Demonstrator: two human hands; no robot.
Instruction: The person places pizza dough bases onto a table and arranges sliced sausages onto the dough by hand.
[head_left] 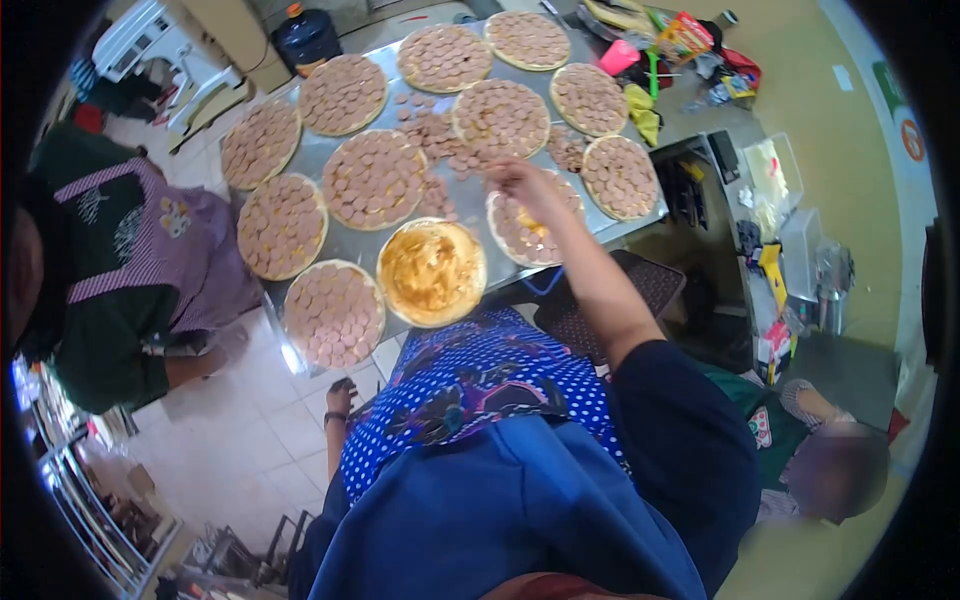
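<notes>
My right hand [518, 186] is stretched over the metal table, above a round pizza base [510, 232] partly covered with sausage slices. Its fingers are blurred, so their grip is unclear. Left of it lies a scattered pile of loose pinkish sausage slices [438, 137]. Nearest my body, a pizza base [432, 272] bears orange-brown sauce and no slices. My left hand [341, 396] hangs beside the table's front edge, a dark band at the wrist, its fingers loosely apart with nothing seen in them. Another slice-covered pizza [334, 314] lies just above it.
Several more slice-covered pizzas [374, 180] fill the metal table [388, 240]. A person in a purple apron [205, 235] stands at the left; another person [800, 450] is at the lower right. A water jug [306, 42] stands behind. Packets and a pink cup [619, 57] crowd the back right.
</notes>
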